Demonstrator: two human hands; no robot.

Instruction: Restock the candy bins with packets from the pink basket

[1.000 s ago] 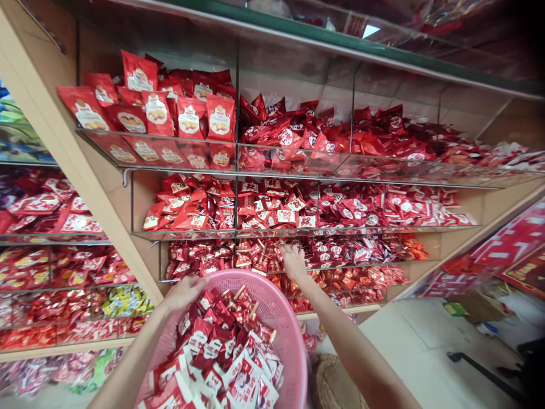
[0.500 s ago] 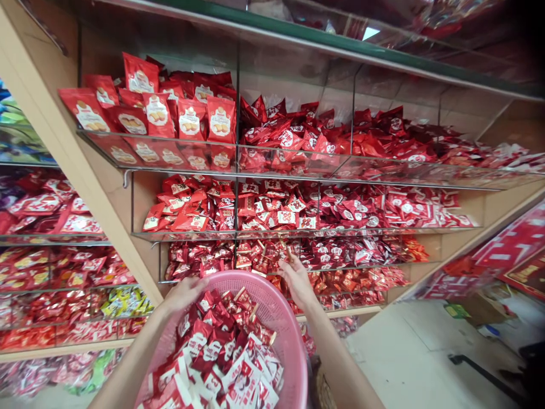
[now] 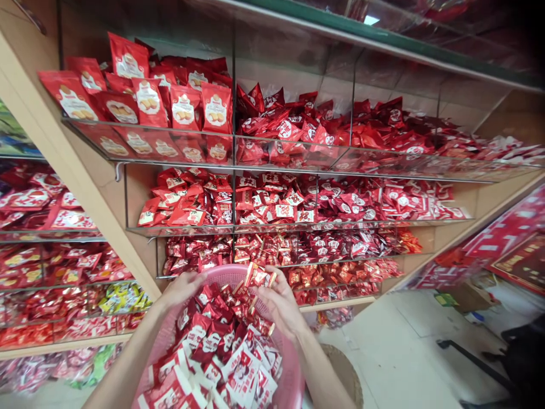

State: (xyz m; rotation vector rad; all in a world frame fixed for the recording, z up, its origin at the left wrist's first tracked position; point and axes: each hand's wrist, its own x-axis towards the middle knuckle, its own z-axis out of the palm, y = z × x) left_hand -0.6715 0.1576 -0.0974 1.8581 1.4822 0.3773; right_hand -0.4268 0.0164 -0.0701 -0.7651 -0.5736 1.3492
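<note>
The place looks like a sweet shop: tiered shelves with clear fronts and dividers hold heaps of red packets sorted by kind, and a pink basket carries assorted wrapped pieces.

Glass-fronted shelves bearing heaped red packets.

Basket: pink, wall patterned with small holes. Held sweets: red, gold ends. Dark-red packets in basket: white printed patches. White packets beside them: red print. Biscuit packets: bright red, white panels, golden biscuit pictures. Shelf frame: pale tan wood. Yellow wrappers at left: darker marks, perhaps green, too blurred for certainty.
</note>
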